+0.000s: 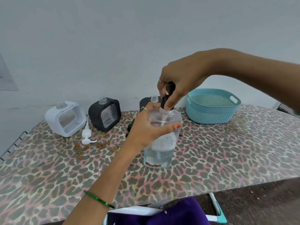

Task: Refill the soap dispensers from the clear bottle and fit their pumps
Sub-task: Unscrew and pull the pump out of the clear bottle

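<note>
Purple cloth [177,213] fills the near edge of my view, just under the table [227,156], which carries a leopard-print cover from left to right. On it, at the far right, sits a blue basket [211,111] with a handle slot in its rim.

Toward the middle stands the clear bottle [160,143], upright on the table, with liquid low in it and a thin tube running down inside. My left hand [146,132] grips its upper body, fingers and thumb wrapped round the shoulder, a ring on one finger and a green bangle [99,199] on the wrist. My right hand [177,85] comes down from above, and its fingers pinch a black pump [167,98] right at the bottle's neck; whether the pump's collar is seated on the threads I cannot tell.

At the far left a white dispenser [65,118] stands tilted with an open neck. Just right of it a black dispenser [104,113] stands likewise, neck open. A third, also black [146,101], is mostly hidden behind my left hand, only its top and bare neck showing.

Between the white and the black dispensers a white pump [86,133] lies on its side on the table.
</note>
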`<state>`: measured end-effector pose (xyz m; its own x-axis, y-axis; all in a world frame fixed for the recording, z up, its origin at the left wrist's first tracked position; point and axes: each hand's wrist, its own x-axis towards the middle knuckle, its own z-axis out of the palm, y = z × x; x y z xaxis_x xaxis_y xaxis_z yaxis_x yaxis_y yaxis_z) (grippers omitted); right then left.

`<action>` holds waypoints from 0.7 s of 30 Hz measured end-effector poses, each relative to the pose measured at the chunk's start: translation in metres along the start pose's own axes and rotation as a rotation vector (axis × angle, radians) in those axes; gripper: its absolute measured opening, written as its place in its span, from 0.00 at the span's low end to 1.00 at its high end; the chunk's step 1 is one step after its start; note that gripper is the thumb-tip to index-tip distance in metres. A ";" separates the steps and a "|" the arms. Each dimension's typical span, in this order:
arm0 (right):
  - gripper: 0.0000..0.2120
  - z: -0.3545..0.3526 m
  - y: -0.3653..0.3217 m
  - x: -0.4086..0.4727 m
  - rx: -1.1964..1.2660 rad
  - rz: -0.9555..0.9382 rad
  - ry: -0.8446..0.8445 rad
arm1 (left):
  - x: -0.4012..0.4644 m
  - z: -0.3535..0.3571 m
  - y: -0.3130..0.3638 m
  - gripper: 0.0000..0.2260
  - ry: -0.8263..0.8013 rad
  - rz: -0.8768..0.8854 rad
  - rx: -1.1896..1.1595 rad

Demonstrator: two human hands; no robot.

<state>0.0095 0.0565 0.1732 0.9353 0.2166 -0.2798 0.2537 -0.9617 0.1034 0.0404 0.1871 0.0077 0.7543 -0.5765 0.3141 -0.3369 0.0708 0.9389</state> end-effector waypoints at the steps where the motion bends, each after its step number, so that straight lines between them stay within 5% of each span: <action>1: 0.10 -0.002 0.000 -0.002 -0.002 -0.043 -0.024 | 0.000 0.000 0.000 0.26 -0.002 -0.001 -0.003; 4: 0.24 -0.005 0.006 -0.005 0.038 -0.109 -0.024 | 0.000 -0.002 0.001 0.28 -0.001 -0.010 -0.026; 8: 0.38 0.001 0.005 -0.005 0.316 0.098 0.121 | 0.002 -0.003 0.000 0.27 0.018 -0.019 -0.009; 12: 0.34 0.012 0.008 0.001 0.352 0.178 0.093 | 0.003 -0.002 0.000 0.29 0.013 -0.023 0.000; 18: 0.14 0.019 0.010 0.007 0.445 0.053 0.196 | 0.003 -0.003 0.000 0.28 0.017 -0.031 -0.013; 21: 0.21 0.017 0.013 -0.001 0.525 -0.054 0.122 | 0.001 -0.004 0.000 0.25 0.020 -0.028 -0.040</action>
<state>0.0081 0.0412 0.1586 0.9540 0.2559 -0.1559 0.1739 -0.8966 -0.4073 0.0432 0.1894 0.0089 0.7743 -0.5623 0.2902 -0.2934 0.0873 0.9520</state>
